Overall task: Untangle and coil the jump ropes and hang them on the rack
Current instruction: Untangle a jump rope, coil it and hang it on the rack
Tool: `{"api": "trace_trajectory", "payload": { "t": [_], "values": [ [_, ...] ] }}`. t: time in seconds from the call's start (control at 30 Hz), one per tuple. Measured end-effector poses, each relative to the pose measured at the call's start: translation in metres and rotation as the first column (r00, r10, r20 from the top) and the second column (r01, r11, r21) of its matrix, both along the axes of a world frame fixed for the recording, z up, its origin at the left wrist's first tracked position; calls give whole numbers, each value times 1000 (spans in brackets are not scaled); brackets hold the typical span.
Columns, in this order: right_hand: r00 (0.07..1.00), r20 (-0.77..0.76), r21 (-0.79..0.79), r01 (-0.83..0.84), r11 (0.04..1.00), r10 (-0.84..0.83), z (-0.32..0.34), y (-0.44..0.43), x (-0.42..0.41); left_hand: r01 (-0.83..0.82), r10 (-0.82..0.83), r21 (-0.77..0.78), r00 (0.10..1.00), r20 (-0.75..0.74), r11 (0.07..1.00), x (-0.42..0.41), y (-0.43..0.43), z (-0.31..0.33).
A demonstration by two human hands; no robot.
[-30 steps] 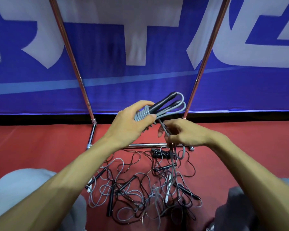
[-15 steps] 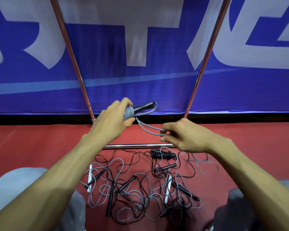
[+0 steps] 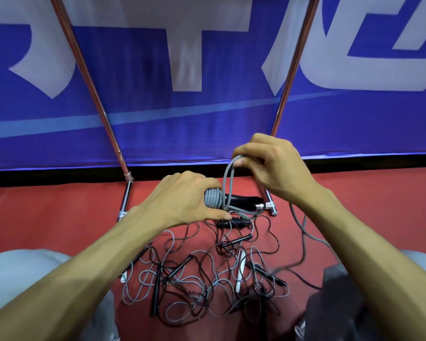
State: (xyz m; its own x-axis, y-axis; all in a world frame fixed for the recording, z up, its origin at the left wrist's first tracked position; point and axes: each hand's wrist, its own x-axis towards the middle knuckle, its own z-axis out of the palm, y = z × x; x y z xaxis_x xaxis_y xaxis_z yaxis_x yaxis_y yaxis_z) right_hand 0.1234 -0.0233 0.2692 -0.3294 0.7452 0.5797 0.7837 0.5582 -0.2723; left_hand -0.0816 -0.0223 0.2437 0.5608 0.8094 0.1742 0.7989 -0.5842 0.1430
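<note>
While the fingers (image 3: 199, 179) of the left hand (image 3: 180, 200) curl over the wound turns of the grey jump rope (image 3: 213, 198) and the thumb clamps them from beneath, the winding cannot spring off the two black handles (image 3: 244, 201) it binds side by side. At one o'clock from that bundle the right hand (image 3: 276, 168) pinches a doubled loop (image 3: 228, 178) of the same cord between thumb and curled fingers (image 3: 242, 153). The loop is lifted clear above the handles, probably so it can be laid down as the next turn or tucked through to lock the wrap. From under the right wrist the slack tail (image 3: 303, 232) runs off toward five o'clock onto the red floor (image 3: 47, 217), apart from the heap, so it should feed in without snagging.

Just below the left thumb, at six o'clock, a small coiled black rope (image 3: 234, 221) lies on the floor. Farther out in the same direction sprawls the tangle (image 3: 207, 279) of grey and black cords with their handles, not yet sorted. The rack (image 3: 91, 89) rises at eleven and one o'clock before a blue banner (image 3: 219, 124). Its hanging bar is out of view.
</note>
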Motion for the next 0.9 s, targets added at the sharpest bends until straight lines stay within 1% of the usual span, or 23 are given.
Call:
{"api": "trace_trajectory", "payload": {
  "t": [0.07, 0.13, 0.23, 0.33, 0.4, 0.5, 0.57, 0.63, 0.67, 0.7, 0.77, 0.83, 0.9],
  "values": [
    [998, -61, -72, 28, 997, -33, -2, 5, 3, 23, -27, 49, 997, 78, 999, 0, -1, -2],
    [993, -104, -136, 36, 990, -50, -4, 8, 5, 57, -71, 77, 978, 194, 995, -2, -3, -2],
    [985, -172, -232, -41, 972, 0, -7, 7, 5, 78, -91, 50, 928, 362, 996, -6, -5, 3],
    [981, -179, -295, -123, 947, 72, -10, 7, 6, 113, -101, 13, 825, 557, 994, -9, -7, 9],
    [978, -194, -341, -143, 929, 79, -13, 10, 3, 87, -41, -37, 755, 654, 996, -10, -9, 12],
    [976, -208, -454, -159, 877, 69, -18, 10, -8, 40, 89, -157, 675, 732, 987, -8, -9, 14],
    [971, -217, -531, -206, 822, 102, -20, 8, -15, 34, 173, -236, 582, 794, 971, -6, -5, 13],
    [968, -218, -588, -231, 775, 123, -19, 6, -18, 72, 234, -307, 492, 839, 949, -6, -1, 13],
    [966, -232, -620, -240, 748, 117, -18, 6, -18, 101, 235, -320, 482, 844, 942, -7, -1, 13],
    [964, -247, -654, -244, 716, 102, -16, 5, -18, 115, 225, -319, 491, 841, 941, -7, -1, 14],
    [959, -275, -707, -249, 662, 67, -14, 2, -18, 113, 220, -311, 488, 845, 944, -6, -1, 14],
    [954, -297, -718, -255, 648, 45, -14, 0, -18, 45, 264, -321, 468, 843, 946, -7, 2, 14],
    [954, -297, -696, -248, 674, 44, -14, -1, -18, -25, 306, -332, 462, 833, 943, -9, 7, 12]
  ]
}}
